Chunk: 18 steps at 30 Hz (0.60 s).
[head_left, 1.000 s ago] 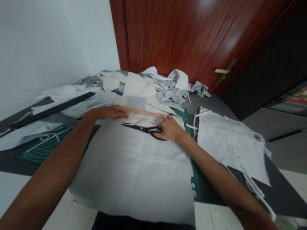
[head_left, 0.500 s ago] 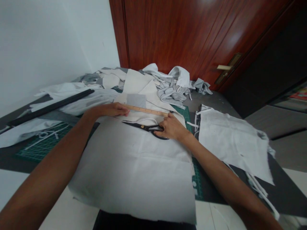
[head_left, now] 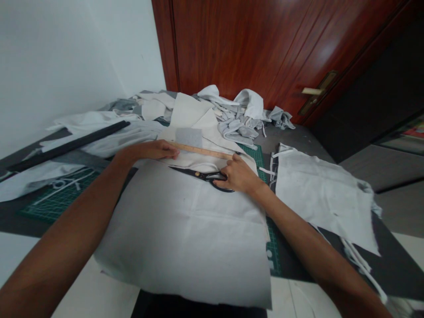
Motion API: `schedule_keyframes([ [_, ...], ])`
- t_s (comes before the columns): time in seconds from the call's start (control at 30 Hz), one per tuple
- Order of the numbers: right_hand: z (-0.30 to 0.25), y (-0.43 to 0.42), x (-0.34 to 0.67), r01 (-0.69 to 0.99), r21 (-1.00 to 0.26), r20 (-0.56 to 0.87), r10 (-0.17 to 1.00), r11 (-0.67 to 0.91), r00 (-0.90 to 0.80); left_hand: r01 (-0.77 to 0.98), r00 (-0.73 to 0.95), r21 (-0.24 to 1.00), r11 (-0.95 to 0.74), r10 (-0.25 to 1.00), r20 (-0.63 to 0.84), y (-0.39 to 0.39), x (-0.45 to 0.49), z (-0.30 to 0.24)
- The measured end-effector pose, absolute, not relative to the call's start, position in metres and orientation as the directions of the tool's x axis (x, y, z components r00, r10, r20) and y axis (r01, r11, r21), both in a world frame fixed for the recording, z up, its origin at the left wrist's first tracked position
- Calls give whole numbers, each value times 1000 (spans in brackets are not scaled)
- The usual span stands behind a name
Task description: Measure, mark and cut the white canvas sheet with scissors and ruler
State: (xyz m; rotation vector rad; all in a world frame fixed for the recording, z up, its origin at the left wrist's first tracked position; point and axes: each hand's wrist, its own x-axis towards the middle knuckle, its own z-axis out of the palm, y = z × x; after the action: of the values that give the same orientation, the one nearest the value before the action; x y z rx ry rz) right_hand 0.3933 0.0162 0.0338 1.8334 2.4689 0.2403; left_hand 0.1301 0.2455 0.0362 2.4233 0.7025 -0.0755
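A large piece of off-white cloth (head_left: 195, 234) lies in front of me and hangs over the table's near edge. Across its far part runs a narrow tan ruler (head_left: 202, 151), lying slanted between my hands. My left hand (head_left: 162, 150) is closed at the ruler's left end, its fingertips pressed together on it. With its fingers at the handle loops, my right hand (head_left: 238, 174) grips black scissors (head_left: 202, 175), whose blades point left over the cloth. The right thumb and forefinger touch the ruler's right end. A small grey patch (head_left: 188, 137) lies just beyond the ruler.
A green cutting mat (head_left: 49, 201) shows under the cloth on the dark table (head_left: 294, 260). White cloth (head_left: 324, 190) lies at the right, with loose strips. Heaped scraps (head_left: 238, 115) line the back. A black bar (head_left: 69, 145) rests on cloth at the left.
The view has shifted very slightly. Both hands, the ruler and the scissors keep almost the same places on the cloth.
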Motion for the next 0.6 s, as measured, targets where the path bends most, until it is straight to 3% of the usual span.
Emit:
schedule_keyframes([
  [0.6, 35, 16, 394, 937, 178, 44, 949, 300, -312, 524, 845, 556, -645, 475, -246, 235, 131, 46],
])
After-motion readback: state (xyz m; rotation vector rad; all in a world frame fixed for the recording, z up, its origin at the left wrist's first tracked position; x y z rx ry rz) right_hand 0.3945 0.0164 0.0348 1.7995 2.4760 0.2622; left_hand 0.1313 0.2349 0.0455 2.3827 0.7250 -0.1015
